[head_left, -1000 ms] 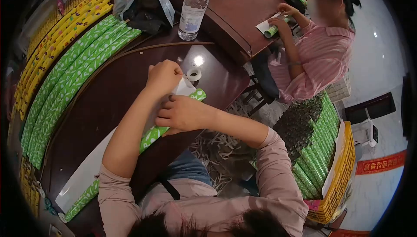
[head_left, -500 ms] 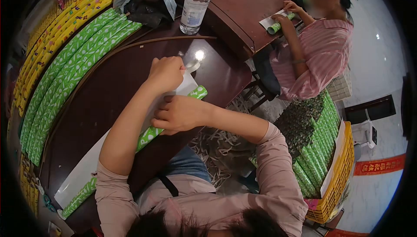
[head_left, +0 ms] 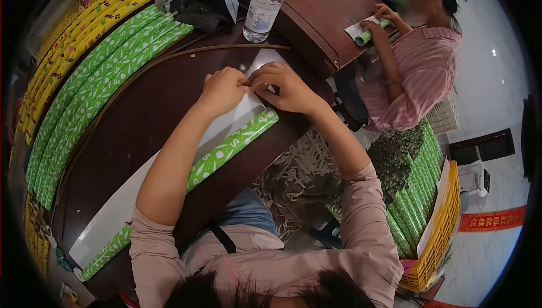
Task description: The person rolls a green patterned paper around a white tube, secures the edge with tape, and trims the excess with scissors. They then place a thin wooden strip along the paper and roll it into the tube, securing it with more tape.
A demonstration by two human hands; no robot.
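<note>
A green patterned paper roll (head_left: 234, 144) lies diagonally on the dark table, its white sheet (head_left: 152, 178) partly unrolled beside it. My left hand (head_left: 224, 92) is closed over the far end of the sheet, fingertips pinched. Opposite it, my right hand (head_left: 284, 89) has curled fingers, its thumb and forefinger meeting near my left fingertips. Whatever small thing sits between the two hands is hidden by the fingers. My left forearm crosses over the roll and covers its middle.
A water bottle (head_left: 265, 9) stands beyond my hands. Green rolls (head_left: 101, 93) and yellow rolls (head_left: 96, 20) line the left. Another person (head_left: 412, 71) handles a roll at the neighbouring table (head_left: 305, 17). A yellow crate (head_left: 437, 234) of green rolls and paper shreds (head_left: 299, 178) are at right.
My right hand has left the green roll and moved up and away from me to meet my left hand. The white curved strip by my left hand is now hidden.
</note>
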